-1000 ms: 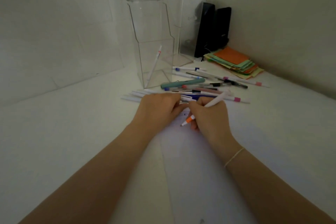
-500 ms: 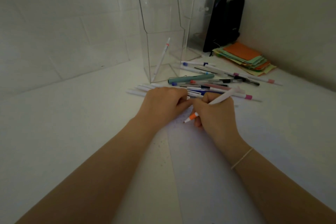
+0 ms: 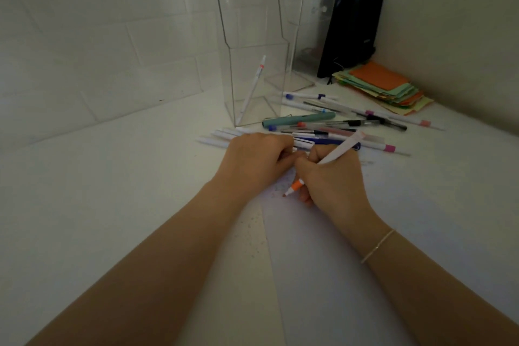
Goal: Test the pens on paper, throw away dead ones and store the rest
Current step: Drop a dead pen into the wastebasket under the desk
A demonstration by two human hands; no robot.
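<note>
My right hand [image 3: 334, 180] grips a white pen [image 3: 344, 149] with an orange front section in a writing hold. Its tip touches the top of a white sheet of paper [image 3: 337, 261], where faint scribbles show. My left hand [image 3: 255, 160] rests curled on the sheet's top left corner, touching the right hand; nothing shows in it. Just behind both hands lies a loose pile of pens [image 3: 345, 128], among them a teal pen [image 3: 299, 119]. A tall clear acrylic holder [image 3: 252, 36] stands behind the pile with one white pen [image 3: 254, 84] leaning inside.
A stack of coloured paper sheets [image 3: 384, 84] lies at the back right corner, with two black upright devices [image 3: 351, 31] behind it. Walls close off the back and the right side. The white tabletop [image 3: 98, 191] stretches to the left.
The pen tip has shifted only slightly on the paper. Both hands keep their hold and place. The view has shifted, so the holder and the pens sit further right in the frame.
</note>
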